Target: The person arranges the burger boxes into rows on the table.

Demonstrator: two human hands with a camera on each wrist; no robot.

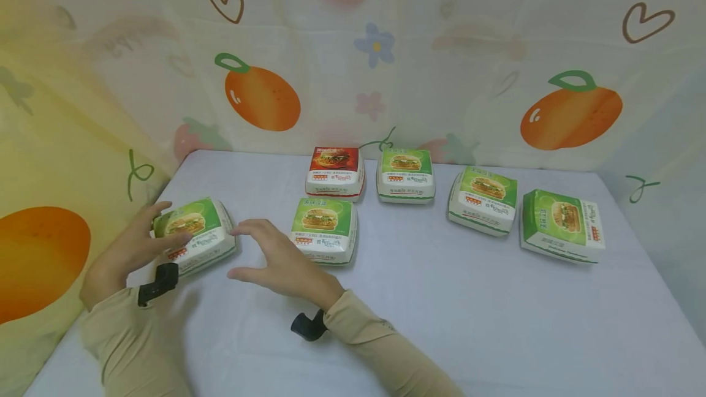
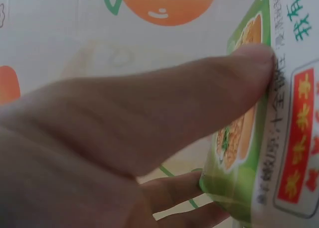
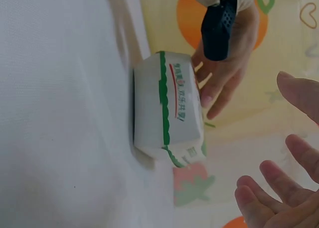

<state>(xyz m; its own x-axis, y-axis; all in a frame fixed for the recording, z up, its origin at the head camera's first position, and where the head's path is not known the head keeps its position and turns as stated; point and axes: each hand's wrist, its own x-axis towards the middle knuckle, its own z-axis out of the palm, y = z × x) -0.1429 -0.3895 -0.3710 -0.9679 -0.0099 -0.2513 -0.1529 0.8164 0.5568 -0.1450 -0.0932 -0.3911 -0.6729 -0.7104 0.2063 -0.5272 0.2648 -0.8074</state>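
Two bare hands are at the left of the table. My left hand [image 1: 132, 244] rests at a green-and-white burger box [image 1: 206, 250], its thumb stretched across the lid and its other fingers by the left edge. In the left wrist view the thumb [image 2: 199, 88] lies straight over the printed top. My right hand [image 1: 287, 265] hovers to the right of that box, thumb and fingers spread with nothing between them. The right wrist view shows the same box [image 3: 149, 103] flat on the table. Close behind the right hand is another green burger box [image 1: 325, 225].
A red burger box [image 1: 334, 170] and a green one [image 1: 406, 173] stand at the back edge. Two more green boxes [image 1: 485, 201], [image 1: 562, 225] sit to the right on the white table [image 1: 441, 311]. A fruit-printed curtain [image 1: 441, 78] hangs behind.
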